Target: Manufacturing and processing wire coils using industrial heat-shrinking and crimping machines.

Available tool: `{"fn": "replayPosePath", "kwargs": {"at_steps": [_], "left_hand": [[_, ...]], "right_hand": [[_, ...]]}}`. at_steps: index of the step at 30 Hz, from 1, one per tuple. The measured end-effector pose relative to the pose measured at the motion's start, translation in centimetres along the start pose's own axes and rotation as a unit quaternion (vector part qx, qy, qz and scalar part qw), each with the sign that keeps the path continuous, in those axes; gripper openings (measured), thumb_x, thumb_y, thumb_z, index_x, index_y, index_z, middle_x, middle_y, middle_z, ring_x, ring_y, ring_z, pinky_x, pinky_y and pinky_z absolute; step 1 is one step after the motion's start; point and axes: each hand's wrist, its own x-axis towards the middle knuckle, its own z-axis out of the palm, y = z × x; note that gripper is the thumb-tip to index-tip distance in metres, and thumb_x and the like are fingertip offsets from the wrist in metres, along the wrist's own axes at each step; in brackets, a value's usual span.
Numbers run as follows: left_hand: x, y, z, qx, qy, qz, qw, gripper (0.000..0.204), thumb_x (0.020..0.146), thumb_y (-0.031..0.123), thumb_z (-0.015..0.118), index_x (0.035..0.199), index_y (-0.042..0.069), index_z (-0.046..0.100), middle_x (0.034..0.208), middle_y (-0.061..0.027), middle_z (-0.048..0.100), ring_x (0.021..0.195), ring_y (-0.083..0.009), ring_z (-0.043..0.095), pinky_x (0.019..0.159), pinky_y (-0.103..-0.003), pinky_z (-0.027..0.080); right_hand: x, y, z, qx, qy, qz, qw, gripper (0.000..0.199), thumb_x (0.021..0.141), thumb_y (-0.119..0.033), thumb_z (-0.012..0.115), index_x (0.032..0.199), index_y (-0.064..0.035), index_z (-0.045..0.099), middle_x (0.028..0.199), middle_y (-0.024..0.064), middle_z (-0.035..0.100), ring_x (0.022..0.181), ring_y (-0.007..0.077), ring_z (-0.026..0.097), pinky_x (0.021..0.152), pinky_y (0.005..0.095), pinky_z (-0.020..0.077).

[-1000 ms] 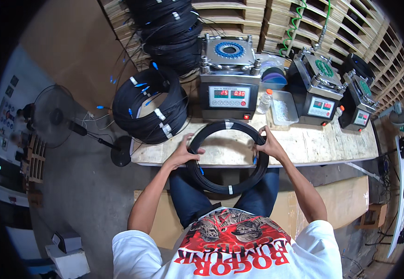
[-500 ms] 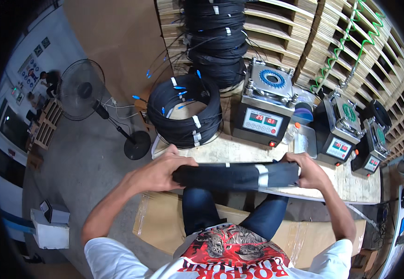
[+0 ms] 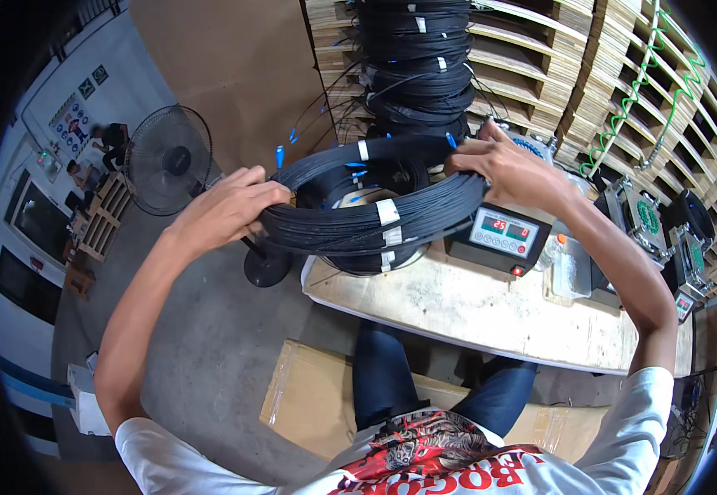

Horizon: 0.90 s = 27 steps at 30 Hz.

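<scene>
- Coil (image 3: 338, 223) is sitting in two hands, over the pile (image 3: 348, 264) on the table (image 3: 474, 309). I cannot tell if coil and pile are touching.
- Left hand (image 3: 233, 205) is holding the left side, fingers bending over the ring.
- Right hand (image 3: 507, 169) is holding the right side.
- White band (image 3: 387, 213) is going round the loops.
- Coil is looking springy and a bit heavy, so holding both sides is making sense.
- Blue tips (image 3: 280, 157) are sticking out near the hands. They are looking easy to break, so fingers should be gripping the thick ring.
</scene>
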Motion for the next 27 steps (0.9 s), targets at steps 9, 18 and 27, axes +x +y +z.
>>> {"fn": "replayPosePath", "kwargs": {"at_steps": [9, 18, 27], "left_hand": [[2.5, -9.2, 9.3, 0.212, 0.052, 0.011, 0.976, 0.033, 0.083, 0.004, 0.060, 0.114, 0.016, 0.061, 0.119, 0.0017, 0.060, 0.103, -0.0212, 0.054, 0.088, -0.035, 0.044], [4.0, -9.0, 15.8, 0.202, 0.014, 0.039, 0.979, 0.031, 0.087, 0.012, 0.061, 0.118, 0.019, 0.060, 0.111, 0.0003, 0.060, 0.110, -0.0195, 0.054, 0.091, -0.035, 0.043], [6.1, -9.4, 14.7, 0.147, -0.046, 0.055, 0.987, 0.045, 0.066, 0.012, 0.082, 0.109, 0.017, 0.070, 0.104, 0.0028, 0.065, 0.115, -0.0186, 0.054, 0.100, -0.038, 0.041]], "right_hand": [[9.5, 5.8, 9.7, -0.132, 0.040, -0.122, 0.983, 0.035, 0.083, -0.005, 0.065, 0.118, -0.0119, 0.066, 0.131, 0.0021, 0.059, 0.127, 0.0172, 0.051, 0.100, 0.0403, 0.0344], [9.8, 7.1, 18.2, -0.113, 0.006, -0.116, 0.987, 0.037, 0.087, -0.004, 0.059, 0.122, -0.0164, 0.068, 0.125, 0.0021, 0.058, 0.123, 0.0163, 0.052, 0.098, 0.0430, 0.0403], [11.1, 6.5, 17.4, -0.068, -0.114, -0.071, 0.989, 0.045, 0.081, -0.002, 0.066, 0.121, -0.0224, 0.070, 0.133, 0.0000, 0.055, 0.136, 0.0214, 0.040, 0.110, 0.0559, 0.0362]]}}
